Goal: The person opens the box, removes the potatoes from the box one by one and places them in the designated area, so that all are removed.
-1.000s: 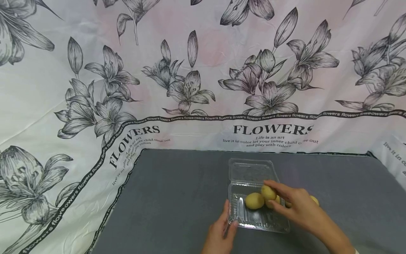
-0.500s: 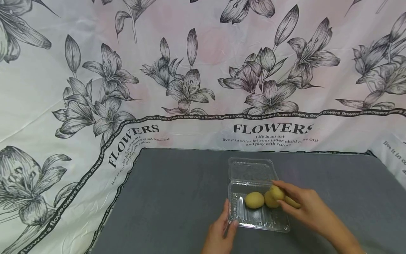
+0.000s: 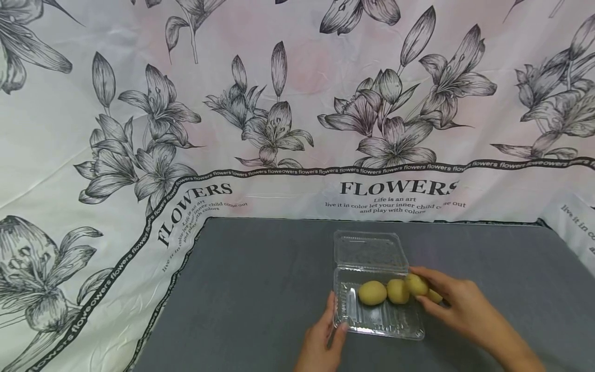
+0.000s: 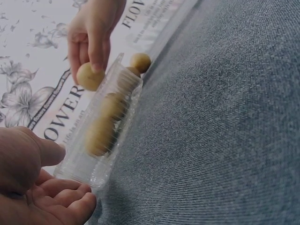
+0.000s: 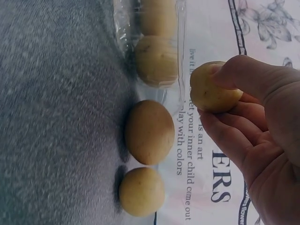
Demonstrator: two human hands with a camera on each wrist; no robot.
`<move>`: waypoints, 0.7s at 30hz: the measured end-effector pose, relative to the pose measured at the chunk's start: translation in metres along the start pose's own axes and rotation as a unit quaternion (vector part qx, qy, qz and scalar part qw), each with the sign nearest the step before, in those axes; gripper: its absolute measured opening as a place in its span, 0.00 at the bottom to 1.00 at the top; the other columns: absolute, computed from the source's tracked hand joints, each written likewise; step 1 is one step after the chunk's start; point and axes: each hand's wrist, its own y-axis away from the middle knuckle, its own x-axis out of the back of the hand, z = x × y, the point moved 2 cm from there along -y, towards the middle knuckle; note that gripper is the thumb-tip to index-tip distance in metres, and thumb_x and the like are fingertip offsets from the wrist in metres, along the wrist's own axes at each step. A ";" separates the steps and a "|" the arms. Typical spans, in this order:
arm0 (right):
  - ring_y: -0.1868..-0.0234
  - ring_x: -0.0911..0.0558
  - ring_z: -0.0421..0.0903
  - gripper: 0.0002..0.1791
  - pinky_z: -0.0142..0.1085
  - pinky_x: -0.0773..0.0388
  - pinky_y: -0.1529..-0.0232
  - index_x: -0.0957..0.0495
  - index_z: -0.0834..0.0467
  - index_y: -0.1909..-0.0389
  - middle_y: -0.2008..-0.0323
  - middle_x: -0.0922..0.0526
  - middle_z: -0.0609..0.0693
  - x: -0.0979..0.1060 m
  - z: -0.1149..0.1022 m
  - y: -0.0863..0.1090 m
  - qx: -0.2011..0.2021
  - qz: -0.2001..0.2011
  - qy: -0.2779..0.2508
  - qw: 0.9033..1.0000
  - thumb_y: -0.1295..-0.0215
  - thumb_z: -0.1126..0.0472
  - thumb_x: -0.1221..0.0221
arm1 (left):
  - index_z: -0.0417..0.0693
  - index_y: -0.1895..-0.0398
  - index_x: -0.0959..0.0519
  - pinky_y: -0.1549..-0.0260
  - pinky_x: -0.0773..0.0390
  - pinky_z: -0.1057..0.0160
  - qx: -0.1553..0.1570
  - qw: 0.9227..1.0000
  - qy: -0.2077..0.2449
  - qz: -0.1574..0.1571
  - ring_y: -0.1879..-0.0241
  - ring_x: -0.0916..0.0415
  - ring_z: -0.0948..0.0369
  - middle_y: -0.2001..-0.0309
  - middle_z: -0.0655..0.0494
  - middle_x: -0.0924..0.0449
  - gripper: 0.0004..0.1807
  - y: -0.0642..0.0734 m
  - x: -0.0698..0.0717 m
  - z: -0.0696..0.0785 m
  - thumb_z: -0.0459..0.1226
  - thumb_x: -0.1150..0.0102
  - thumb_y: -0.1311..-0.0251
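Currently my right hand (image 3: 457, 299) is pinching a yellowish potato (image 5: 210, 91), thumb on one side and fingertips on the other, and I have it up off the grey table (image 3: 255, 299). It is at about two o'clock from the middle of the clear plastic box (image 3: 367, 323), higher than the box's side; I can't tell whether it is over the box or just past its three o'clock end. My left hand (image 3: 322, 338) grips the box at its seven o'clock corner, thumb by the near edge, fingers along the nine o'clock side. Two more potatoes lie inside: the first one (image 3: 372, 293) near the middle, the second one (image 3: 398, 292) at three o'clock from it, touching or nearly so. Beyond the box's three o'clock end, a loose potato (image 5: 150, 132) and another loose potato (image 5: 141, 192) rest on the table, just beside each other, mostly hidden from my head by my fingers. The lid (image 3: 369, 249) is folded back towards twelve o'clock. Behind everything, from ten o'clock round to two, hangs a pale cloth (image 3: 279, 196) printed with black lilies (image 3: 396, 142) and the word FLOWERS.
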 end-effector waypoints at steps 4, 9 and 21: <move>0.52 0.13 0.41 0.35 0.18 0.17 0.58 0.17 0.58 0.38 0.51 0.09 0.58 0.002 0.002 0.003 -0.016 -0.002 -0.013 1.000 0.50 0.68 0.19 | 0.27 0.19 0.49 0.28 0.32 0.54 -0.022 1.000 -0.001 0.002 0.25 0.39 0.40 0.23 0.30 0.42 0.38 0.000 -0.001 -0.002 0.36 0.46 0.20; 0.51 0.15 0.36 0.34 0.14 0.20 0.56 0.17 0.60 0.40 0.51 0.10 0.61 0.003 0.004 0.006 -0.023 -0.002 -0.031 0.999 0.51 0.70 0.19 | 0.27 0.19 0.49 0.30 0.30 0.52 -0.034 0.999 -0.005 0.009 0.26 0.38 0.38 0.24 0.29 0.40 0.37 0.001 0.000 -0.002 0.36 0.45 0.20; 0.53 0.15 0.32 0.35 0.12 0.23 0.57 0.16 0.59 0.42 0.53 0.09 0.59 0.005 0.009 0.016 -0.011 0.002 -0.010 1.000 0.55 0.70 0.18 | 0.26 0.19 0.49 0.29 0.31 0.54 -0.046 0.999 -0.002 0.004 0.25 0.39 0.39 0.23 0.29 0.42 0.37 0.000 -0.001 -0.003 0.35 0.46 0.20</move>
